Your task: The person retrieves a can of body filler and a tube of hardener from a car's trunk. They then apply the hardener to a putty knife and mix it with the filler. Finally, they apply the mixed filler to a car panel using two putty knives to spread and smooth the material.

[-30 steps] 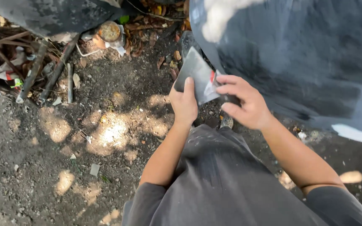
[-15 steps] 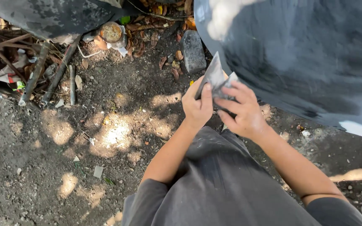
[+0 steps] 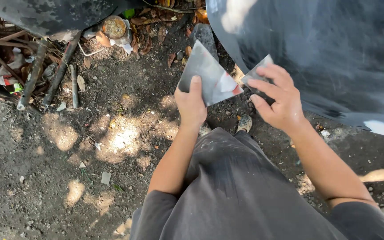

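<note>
The person stands on bare dirt ground (image 3: 45, 178), looking down past a dark grey shirt (image 3: 241, 195). The left hand (image 3: 193, 104) holds up a grey sheet of sandpaper (image 3: 207, 78), thumb pressed flat on its face and the other fingers hidden behind it, so the hand is clamped on the sheet. The sheet is tilted, one corner pointing up, with a pale and red patch near its right corner. Just to the right, the right hand (image 3: 277, 98) pinches a smaller grey piece (image 3: 258, 73) between thumb and fingertips, fingers closed on it. The two pieces sit close together at chest height, their near corners almost meeting; I cannot tell if they touch. Behind the right hand rises a large dark curved panel (image 3: 334, 53), dusty and scuffed. Below the hands, two shoes (image 3: 244, 123) show on the soil. At the upper left lie sticks and scrap (image 3: 36, 73) and a rusty round can (image 3: 114, 27) among dry leaves.
</note>
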